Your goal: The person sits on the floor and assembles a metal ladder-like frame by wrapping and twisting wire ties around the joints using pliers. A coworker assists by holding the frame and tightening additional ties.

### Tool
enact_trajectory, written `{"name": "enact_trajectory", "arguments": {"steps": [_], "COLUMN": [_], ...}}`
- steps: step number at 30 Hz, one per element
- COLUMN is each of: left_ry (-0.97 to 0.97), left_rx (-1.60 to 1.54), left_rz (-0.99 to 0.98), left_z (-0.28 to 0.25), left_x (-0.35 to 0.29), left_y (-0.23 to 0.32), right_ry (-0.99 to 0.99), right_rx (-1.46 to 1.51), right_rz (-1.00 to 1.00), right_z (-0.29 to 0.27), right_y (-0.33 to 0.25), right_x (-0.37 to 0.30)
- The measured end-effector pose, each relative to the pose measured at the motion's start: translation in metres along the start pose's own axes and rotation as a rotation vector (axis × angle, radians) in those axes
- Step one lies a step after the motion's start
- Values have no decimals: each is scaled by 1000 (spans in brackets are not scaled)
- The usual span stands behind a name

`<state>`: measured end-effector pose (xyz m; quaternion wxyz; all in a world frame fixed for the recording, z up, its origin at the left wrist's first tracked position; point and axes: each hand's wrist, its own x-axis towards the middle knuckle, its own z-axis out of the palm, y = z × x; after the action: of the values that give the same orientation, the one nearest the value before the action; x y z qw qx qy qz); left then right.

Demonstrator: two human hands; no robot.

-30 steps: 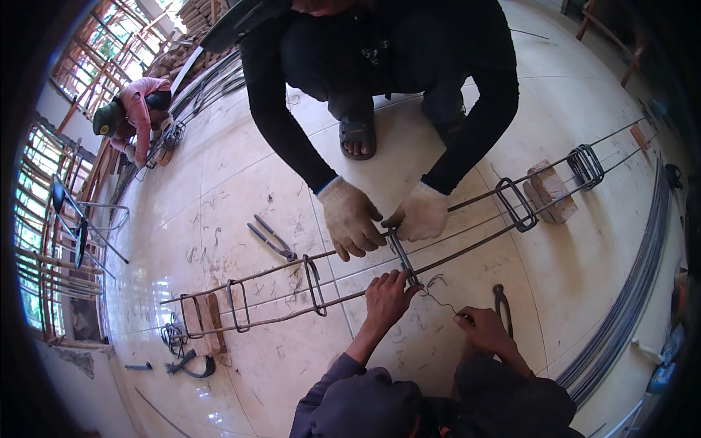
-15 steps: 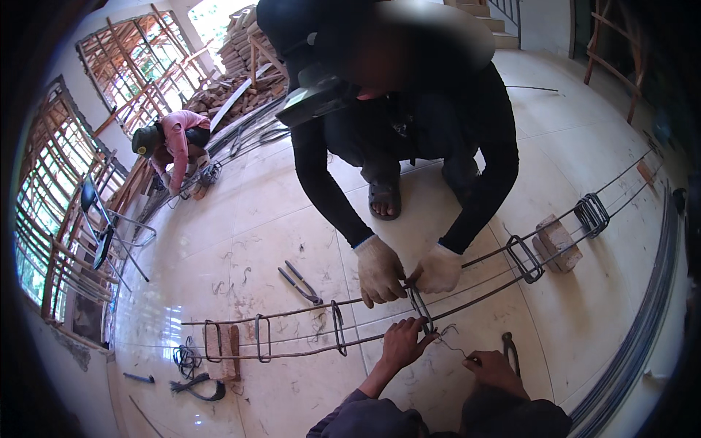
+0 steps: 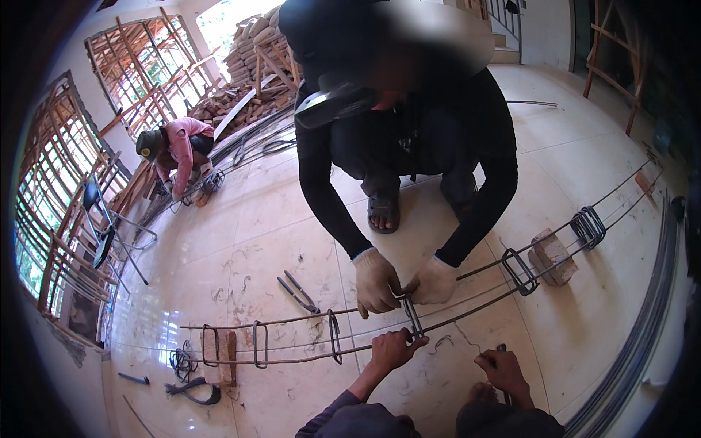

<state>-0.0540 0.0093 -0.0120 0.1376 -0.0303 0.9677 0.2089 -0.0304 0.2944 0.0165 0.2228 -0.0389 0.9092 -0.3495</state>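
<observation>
My left hand (image 3: 394,349) is closed on the near long bar of a rebar cage (image 3: 307,360), beside a rectangular stirrup (image 3: 413,317). Off to the right, my right hand (image 3: 504,371) has its fingers curled, with a thin tie wire (image 3: 468,337) running from the fingertips toward the cage. A dark hand tool (image 3: 502,348) shows at its upper edge, partly covered by the hand; whether I also grip it cannot be told. Facing me, a squatting person's gloved left hand (image 3: 432,281) and gloved right hand (image 3: 376,281) hold the far bar near the same stirrup.
Bricks (image 3: 553,257) prop up the cage. Pincers (image 3: 298,292) lie beyond it, and a bundle of dark wire (image 3: 193,390) lies at left. Long bars (image 3: 639,314) line the right side. Another person (image 3: 179,146) crouches at far left near a folding chair (image 3: 102,219).
My right hand has moved right and slightly down, away from the stirrup, and the wire has shifted with it. My left hand still grips the cage. The facing person's hands stay near the stirrup.
</observation>
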Motion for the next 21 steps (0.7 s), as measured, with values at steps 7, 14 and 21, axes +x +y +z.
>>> {"name": "enact_trajectory", "arguments": {"steps": [7,14,21], "left_ry": [52,127,198], "left_rx": [-15,16,0], "left_rz": [51,60,74], "left_z": [8,14,23], "left_x": [-3,-2,-6], "left_y": [-7,-3,-1], "right_ry": [20,-101,-133], "right_rx": [-137,-184,-164], "right_rz": [-45,-96,-27], "right_z": [14,4,20], "right_y": [-3,1,19], "right_x": [7,0,1]}}
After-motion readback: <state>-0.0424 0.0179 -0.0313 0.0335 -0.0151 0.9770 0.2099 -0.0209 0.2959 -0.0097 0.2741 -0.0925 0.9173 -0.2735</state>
